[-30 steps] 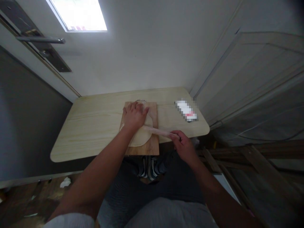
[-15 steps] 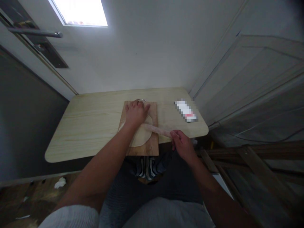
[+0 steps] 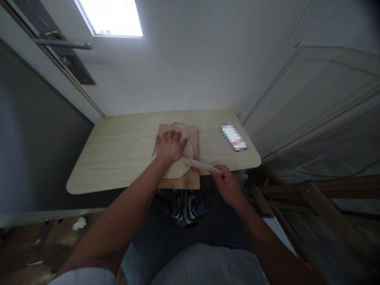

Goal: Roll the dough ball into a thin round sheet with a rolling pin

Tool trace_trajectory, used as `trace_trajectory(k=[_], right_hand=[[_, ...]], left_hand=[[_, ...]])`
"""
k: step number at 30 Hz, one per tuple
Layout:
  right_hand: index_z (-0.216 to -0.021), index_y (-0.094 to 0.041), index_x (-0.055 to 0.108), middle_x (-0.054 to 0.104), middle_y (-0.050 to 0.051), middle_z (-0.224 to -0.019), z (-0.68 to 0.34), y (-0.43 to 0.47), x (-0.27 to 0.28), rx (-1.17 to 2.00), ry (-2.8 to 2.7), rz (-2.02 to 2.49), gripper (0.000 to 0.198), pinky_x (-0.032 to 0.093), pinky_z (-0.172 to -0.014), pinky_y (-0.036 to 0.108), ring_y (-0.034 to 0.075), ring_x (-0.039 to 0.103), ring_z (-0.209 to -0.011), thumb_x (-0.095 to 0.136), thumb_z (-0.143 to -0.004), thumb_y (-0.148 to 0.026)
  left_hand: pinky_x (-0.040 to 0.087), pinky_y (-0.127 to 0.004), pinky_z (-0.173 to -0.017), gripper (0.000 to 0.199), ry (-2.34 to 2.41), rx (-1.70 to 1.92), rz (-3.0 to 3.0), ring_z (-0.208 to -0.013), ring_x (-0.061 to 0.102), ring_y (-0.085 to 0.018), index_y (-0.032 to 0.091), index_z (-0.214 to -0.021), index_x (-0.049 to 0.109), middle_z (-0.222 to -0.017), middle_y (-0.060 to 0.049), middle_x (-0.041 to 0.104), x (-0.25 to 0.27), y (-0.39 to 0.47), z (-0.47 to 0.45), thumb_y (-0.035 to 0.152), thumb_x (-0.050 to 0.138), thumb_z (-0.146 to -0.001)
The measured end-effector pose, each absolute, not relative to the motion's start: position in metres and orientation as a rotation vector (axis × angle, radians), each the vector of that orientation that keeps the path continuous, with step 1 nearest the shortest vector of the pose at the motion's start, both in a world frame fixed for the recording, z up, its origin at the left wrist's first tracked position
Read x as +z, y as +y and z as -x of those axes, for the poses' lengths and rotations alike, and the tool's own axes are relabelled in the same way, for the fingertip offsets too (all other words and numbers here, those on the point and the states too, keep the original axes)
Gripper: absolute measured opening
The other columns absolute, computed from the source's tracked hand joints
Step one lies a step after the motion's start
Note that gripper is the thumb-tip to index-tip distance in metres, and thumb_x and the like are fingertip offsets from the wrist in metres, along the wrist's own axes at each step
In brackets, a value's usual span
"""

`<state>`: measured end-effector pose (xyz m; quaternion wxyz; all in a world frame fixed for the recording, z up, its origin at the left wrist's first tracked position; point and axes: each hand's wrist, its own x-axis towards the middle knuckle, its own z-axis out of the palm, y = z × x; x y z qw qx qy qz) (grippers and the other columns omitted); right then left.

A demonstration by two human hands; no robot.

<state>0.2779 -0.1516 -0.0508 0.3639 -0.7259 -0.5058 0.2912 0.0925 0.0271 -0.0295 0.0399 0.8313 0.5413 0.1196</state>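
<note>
A round, flat sheet of dough (image 3: 178,171) lies on a wooden cutting board (image 3: 194,183). My left hand (image 3: 170,146) rests palm down over the dough's upper left part, fingers spread toward the board's far end, hiding some of the sheet. In my right hand (image 3: 227,182), just off the board's right side, is the near end of a thin, pale rolling pin (image 3: 203,165). The pin slants across the board's right edge, and its far tip lies over the dough close to my left wrist.
The board sits on a light wood-grain table (image 3: 118,150) against a white door (image 3: 192,71) with a lever handle (image 3: 62,43). A blurred-out phone-like object (image 3: 234,137) lies at the right. Wooden framing (image 3: 320,194) stands at lower right; crumpled white paper (image 3: 79,223) is on the floor.
My left hand has slid slightly toward me, away from the board's far edge. My right hand still holds the rolling pin, its end now showing above the fingers. The whole view has shifted a little.
</note>
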Motion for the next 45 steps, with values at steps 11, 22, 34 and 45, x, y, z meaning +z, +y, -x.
trace_trajectory(k=[11,22,34,45], right_hand=[[-0.114,-0.022,0.063,0.073,0.007,-0.102,-0.274,-0.156,-0.058,0.657,-1.291,1.871,0.042,0.05,-0.082,0.034,0.023,0.067,-0.091,0.054,-0.093,-0.056],[-0.096,-0.02,0.069,0.072,0.011,-0.098,-0.297,-0.121,-0.062,0.107,-1.472,2.001,0.043,0.043,-0.085,0.038,0.027,0.06,-0.095,0.047,-0.097,-0.057],[-0.09,-0.02,0.068,0.072,0.01,-0.093,-0.294,-0.114,-0.073,0.077,-1.477,1.988,0.044,0.039,-0.08,0.036,0.025,0.056,-0.089,0.039,-0.102,-0.051],[-0.106,-0.019,0.069,0.072,0.01,-0.104,-0.28,-0.135,-0.075,0.064,-1.487,1.936,0.04,0.039,-0.086,0.038,0.027,0.057,-0.098,0.043,-0.1,-0.048]], left_hand=[[0.024,-0.059,-0.116,0.058,1.683,0.369,-2.554,-0.14,0.039,-0.033,0.031,-0.143,0.049,-0.153,-0.008,0.047,-0.035,0.022,-0.087,0.06,0.023,-0.1],[0.032,-0.056,-0.11,0.056,1.719,0.42,-2.527,-0.132,0.046,-0.034,0.022,-0.128,0.059,-0.142,-0.013,0.056,-0.026,0.053,-0.113,0.055,0.022,-0.102],[0.035,-0.044,-0.106,0.055,1.762,0.517,-2.522,-0.123,0.052,-0.029,0.021,-0.121,0.062,-0.13,-0.013,0.062,-0.031,0.062,-0.118,0.053,0.021,-0.103],[0.037,-0.047,-0.106,0.06,1.796,0.463,-2.471,-0.125,0.052,-0.031,0.021,-0.119,0.065,-0.13,-0.014,0.063,-0.03,0.043,-0.104,0.057,0.02,-0.102]])
